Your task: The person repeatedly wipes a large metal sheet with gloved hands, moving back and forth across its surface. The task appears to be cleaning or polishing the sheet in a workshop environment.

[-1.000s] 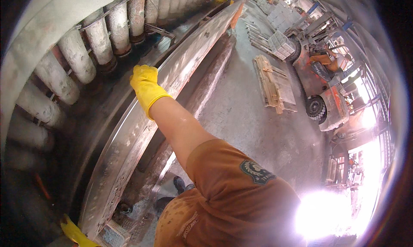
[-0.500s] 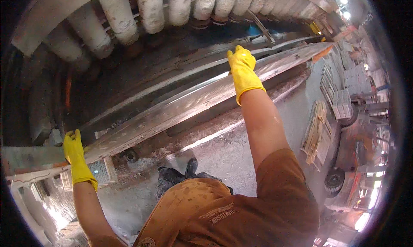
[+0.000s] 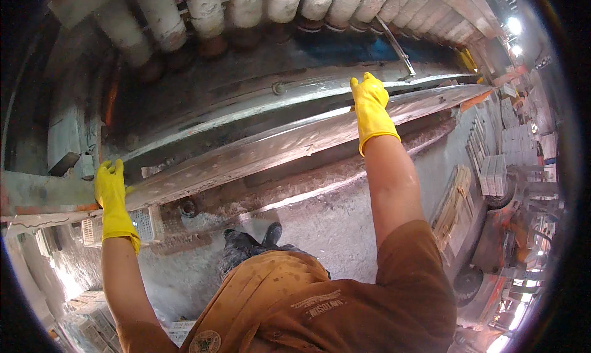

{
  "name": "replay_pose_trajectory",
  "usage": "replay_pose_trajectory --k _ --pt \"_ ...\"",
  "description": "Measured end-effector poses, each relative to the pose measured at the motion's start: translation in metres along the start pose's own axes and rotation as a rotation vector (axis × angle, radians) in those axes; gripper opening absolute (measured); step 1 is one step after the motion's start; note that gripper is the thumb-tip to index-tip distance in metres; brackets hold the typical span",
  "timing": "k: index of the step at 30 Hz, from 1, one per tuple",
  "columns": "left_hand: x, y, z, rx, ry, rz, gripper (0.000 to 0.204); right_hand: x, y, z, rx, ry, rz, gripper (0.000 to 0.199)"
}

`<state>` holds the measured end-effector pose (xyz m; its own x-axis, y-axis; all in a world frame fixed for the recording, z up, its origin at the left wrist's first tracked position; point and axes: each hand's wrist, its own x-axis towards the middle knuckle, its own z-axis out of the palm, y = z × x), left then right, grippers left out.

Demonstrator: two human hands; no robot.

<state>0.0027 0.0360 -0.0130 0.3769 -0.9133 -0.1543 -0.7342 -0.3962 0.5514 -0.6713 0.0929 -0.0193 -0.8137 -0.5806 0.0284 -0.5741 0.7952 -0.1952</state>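
Both my hands wear yellow rubber gloves and lie along a long, dirty pale beam [image 3: 265, 159] that runs at a slant across the front of a machine. My left hand [image 3: 111, 187] is at its lower left end, fingers bent over the edge beside a grey metal bar [image 3: 46, 190]. Farther up and right, my right hand [image 3: 370, 100] is closed over the beam's upper edge, arm stretched out. The undersides of both grips are hidden. Behind the beam runs a second pale rail [image 3: 246, 116].
A row of thick whitish rollers [image 3: 203, 11] hangs over a dark recess. A thin metal bar [image 3: 395, 45] slants near my right hand. Below the beam are a plastic crate [image 3: 146, 225] and concrete floor [image 3: 320, 230]. Wooden slats [image 3: 454, 208] and a wheeled vehicle [image 3: 486, 267] stand right.
The view has shifted, so the machine sits lower and farther right in it. Both hands keep about the same places on the beam.
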Motion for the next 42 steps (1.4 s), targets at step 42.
replay_pose_trajectory --k 42 --pt "-0.001 0.006 -0.007 0.404 -0.078 0.206 0.051 0.013 0.022 0.011 -0.01 0.048 0.153 0.057"
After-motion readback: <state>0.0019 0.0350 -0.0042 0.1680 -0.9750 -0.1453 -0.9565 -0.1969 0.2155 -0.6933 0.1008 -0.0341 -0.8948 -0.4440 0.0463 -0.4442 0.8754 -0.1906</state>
